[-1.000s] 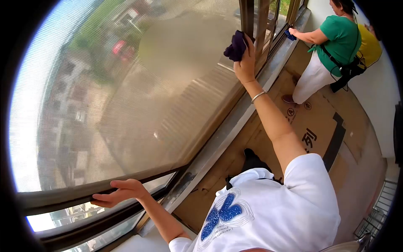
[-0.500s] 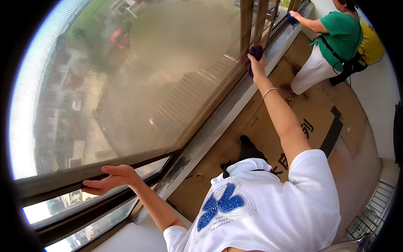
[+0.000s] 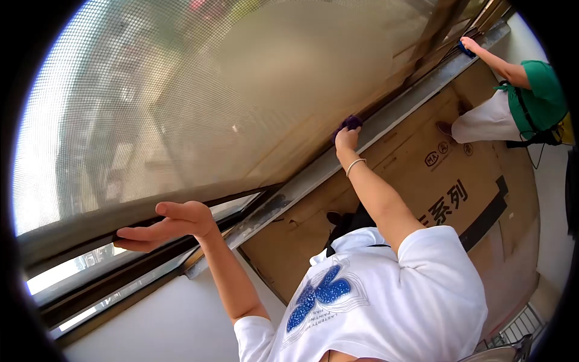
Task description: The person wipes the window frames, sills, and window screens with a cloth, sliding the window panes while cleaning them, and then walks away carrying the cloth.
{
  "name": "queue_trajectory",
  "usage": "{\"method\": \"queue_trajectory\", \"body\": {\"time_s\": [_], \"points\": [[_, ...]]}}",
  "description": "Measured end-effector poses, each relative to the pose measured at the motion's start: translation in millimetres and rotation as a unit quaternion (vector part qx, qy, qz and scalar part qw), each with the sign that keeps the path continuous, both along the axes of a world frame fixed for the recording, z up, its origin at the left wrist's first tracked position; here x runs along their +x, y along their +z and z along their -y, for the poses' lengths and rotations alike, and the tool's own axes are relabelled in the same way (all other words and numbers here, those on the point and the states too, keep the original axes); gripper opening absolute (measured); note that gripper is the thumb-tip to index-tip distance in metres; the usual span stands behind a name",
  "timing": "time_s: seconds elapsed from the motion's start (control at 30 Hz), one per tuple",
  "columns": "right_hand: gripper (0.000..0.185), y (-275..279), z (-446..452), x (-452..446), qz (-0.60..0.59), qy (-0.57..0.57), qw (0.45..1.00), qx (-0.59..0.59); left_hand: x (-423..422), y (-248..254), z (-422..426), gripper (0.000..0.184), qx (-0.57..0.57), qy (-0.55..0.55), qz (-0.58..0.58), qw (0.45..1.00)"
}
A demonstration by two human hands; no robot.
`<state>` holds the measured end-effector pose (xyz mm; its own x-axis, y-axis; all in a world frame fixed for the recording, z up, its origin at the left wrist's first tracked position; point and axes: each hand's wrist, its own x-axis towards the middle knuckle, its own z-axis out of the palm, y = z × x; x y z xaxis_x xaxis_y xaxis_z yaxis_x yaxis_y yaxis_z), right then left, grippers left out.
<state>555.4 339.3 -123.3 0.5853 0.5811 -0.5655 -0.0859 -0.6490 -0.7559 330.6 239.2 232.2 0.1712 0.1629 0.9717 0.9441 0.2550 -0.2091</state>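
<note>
A large mesh window screen (image 3: 181,133) in a brown frame fills the left and upper view, tilted over the sill. My left hand (image 3: 169,226) is at the frame's lower edge, fingers stretched out and thumb apart, touching or just beside it. Whether the fingertips bear on the frame is hard to see. My right hand (image 3: 347,142) is closed around a dark purple cloth (image 3: 351,122), pressed against the side rail of the screen, just above the grey sill (image 3: 392,120).
A co-worker in a green top (image 3: 546,90) stands at upper right, one hand holding a blue cloth (image 3: 465,49) at the sill. Flattened cardboard (image 3: 410,163) covers the floor. A wire rack (image 3: 520,326) is at lower right. Window tracks (image 3: 126,289) run below the screen.
My right hand has moved down along the side rail with the purple cloth, closer to me. My left hand stays by the lower edge. The view has shifted, putting the co-worker farther right.
</note>
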Motion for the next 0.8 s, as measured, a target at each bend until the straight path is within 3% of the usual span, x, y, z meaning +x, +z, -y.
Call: {"method": "queue_trajectory", "body": {"time_s": [0.1, 0.13, 0.2, 0.27, 0.33, 0.43, 0.53, 0.57, 0.6, 0.67, 0.7, 0.73, 0.8], "points": [[0.056, 2.0, 66.8, -76.5, -0.07, 0.125, 0.988, -0.048, -0.3, -0.5, -0.1, 0.056, 0.004, 0.006, 0.011, 1.0], [0.046, 19.4, 83.0, -93.0, -0.103, 0.164, 0.974, -0.117, -0.1, -0.2, -1.0, 0.056, 0.004, 0.003, 0.012, 1.0], [0.037, -6.9, 107.4, -111.1, -0.454, 0.178, 0.865, -0.119, 4.9, 4.3, -0.9, 0.056, 0.001, -0.006, 0.003, 1.0], [0.029, -36.9, 113.2, -122.7, -0.461, 0.15, 0.865, -0.129, 8.3, 6.0, -1.6, 0.056, 0.003, 0.003, 0.001, 1.0], [0.024, -50.9, 96.3, -100.3, -0.559, 0.004, 0.823, -0.096, 10.7, 8.6, -1.7, 0.057, 0.002, 0.011, -0.005, 1.0], [0.027, -99.7, 30.0, -25.3, -0.519, -0.036, 0.852, -0.063, 12.3, 9.5, -0.8, 0.058, 0.002, 0.01, -0.008, 1.0], [0.036, -108.5, -39.1, 72.1, -0.362, -0.078, 0.925, -0.085, 15.7, 9.3, 0.1, 0.058, -0.001, 0.008, -0.005, 1.0], [0.042, -66.3, -51.4, 106.2, -0.338, -0.11, 0.933, -0.051, 14.8, 8.9, -0.3, 0.059, -0.006, 0.007, 0.003, 1.0], [0.044, 8.2, -58.3, 131.8, -0.233, -0.112, 0.961, -0.095, 13.9, 7.7, -1.3, 0.059, -0.008, 0.01, 0.002, 1.0], [0.044, -59.0, -101.3, 197.0, -0.197, -0.181, 0.962, 0.056, 10.0, 6.6, -1.2, 0.058, 0.0, 0.004, -0.01, 1.0], [0.043, 17.4, -96.6, 206.9, -0.175, -0.215, 0.955, 0.105, 10.4, 5.8, -1.6, 0.058, -0.002, 0.007, -0.012, 1.0], [0.041, 22.2, -105.2, 226.6, -0.168, -0.197, 0.95, 0.172, 10.7, 5.2, -1.2, 0.059, -0.004, 0.014, -0.011, 1.0], [0.04, -38.8, -139.4, 287.0, -0.094, -0.117, 0.966, 0.212, 15.8, 5.9, 1.1, 0.059, -0.005, 0.023, -0.014, 1.0]]}}
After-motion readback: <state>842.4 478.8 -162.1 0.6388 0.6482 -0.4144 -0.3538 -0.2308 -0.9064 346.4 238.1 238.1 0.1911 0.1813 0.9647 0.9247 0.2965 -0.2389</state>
